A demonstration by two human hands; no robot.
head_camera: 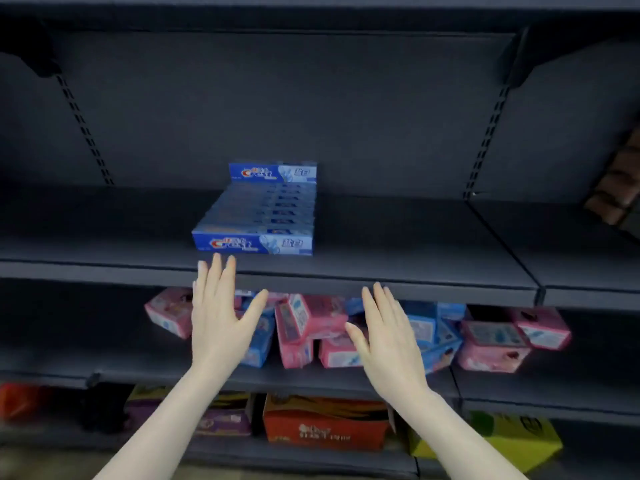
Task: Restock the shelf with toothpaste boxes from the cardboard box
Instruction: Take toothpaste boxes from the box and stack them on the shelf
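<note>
Brown packs (620,188) at right cut off by frame edge, blurred, kind unreadable; pink and blue packs (311,323) on lower shelf partly hidden behind left hand (218,320) and right hand (388,344); print on orange carton (325,427) too blurred to read; red thing (17,400) bottom left cut off, unidentifiable; small print on toothpaste boxes (256,216) illegible.

Dark grey metal shelving (381,282) fills the view; slotted uprights (83,129) flank a plain back panel (277,98). Dim, even light.
</note>
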